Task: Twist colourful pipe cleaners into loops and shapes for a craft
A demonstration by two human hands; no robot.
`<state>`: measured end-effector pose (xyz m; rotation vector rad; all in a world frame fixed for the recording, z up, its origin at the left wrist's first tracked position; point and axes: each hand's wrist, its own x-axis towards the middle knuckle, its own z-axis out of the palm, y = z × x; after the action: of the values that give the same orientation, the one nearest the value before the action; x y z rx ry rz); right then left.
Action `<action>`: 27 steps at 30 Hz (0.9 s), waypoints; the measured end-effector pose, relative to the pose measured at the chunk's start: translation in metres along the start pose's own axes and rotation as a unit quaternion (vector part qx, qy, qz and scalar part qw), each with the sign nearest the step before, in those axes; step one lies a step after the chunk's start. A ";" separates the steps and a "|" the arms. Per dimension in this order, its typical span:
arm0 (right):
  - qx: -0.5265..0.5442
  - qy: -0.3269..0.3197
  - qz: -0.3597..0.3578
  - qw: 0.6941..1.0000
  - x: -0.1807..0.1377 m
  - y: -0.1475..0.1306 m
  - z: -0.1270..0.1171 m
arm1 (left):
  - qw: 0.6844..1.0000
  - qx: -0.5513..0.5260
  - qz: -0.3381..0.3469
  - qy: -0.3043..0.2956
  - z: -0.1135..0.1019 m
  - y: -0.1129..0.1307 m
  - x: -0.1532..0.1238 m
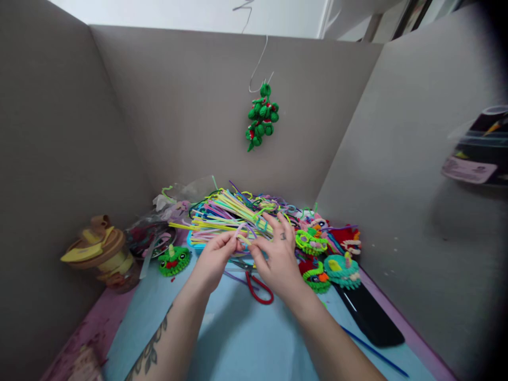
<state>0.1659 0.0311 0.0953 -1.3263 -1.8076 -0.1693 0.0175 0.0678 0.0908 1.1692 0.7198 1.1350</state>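
My left hand [217, 255] pinches a small piece of bent pipe cleaner [243, 239], pale yellow and lilac, between thumb and forefinger. On the other side, my right hand [280, 259] grips the same piece with thumb and forefinger, its other fingers raised. The fingertips hide part of it. Just below the hands lie scissors with red handles [260, 294], their blades partly covered. Behind them a heap of coloured pipe cleaners [222, 209] fills a blue tray [194, 241].
Fuzzy creature figures stand around: a green one [173, 261] at left, a teal one [343, 270] at right. A black flat object [371, 312] and a lidded cup [105, 256] flank the blue mat [246, 344]. Grey panels enclose three sides; a green ornament [262, 116] hangs behind.
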 end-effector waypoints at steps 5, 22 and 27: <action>-0.013 0.012 0.003 1.000 0.001 0.001 -0.002 | 0.996 0.080 0.042 -0.022 0.009 0.005 -0.006; 0.199 -0.016 0.027 0.980 0.007 0.008 -0.034 | 0.958 0.260 0.018 -0.120 -0.007 0.027 -0.011; 0.263 -0.119 0.039 0.957 0.007 0.002 -0.020 | 0.965 0.202 -0.027 -0.167 -0.007 0.020 -0.011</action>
<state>0.1787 0.0259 0.1118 -1.0591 -1.8186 0.5035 0.0020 0.0592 0.1064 1.6289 0.7310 0.7328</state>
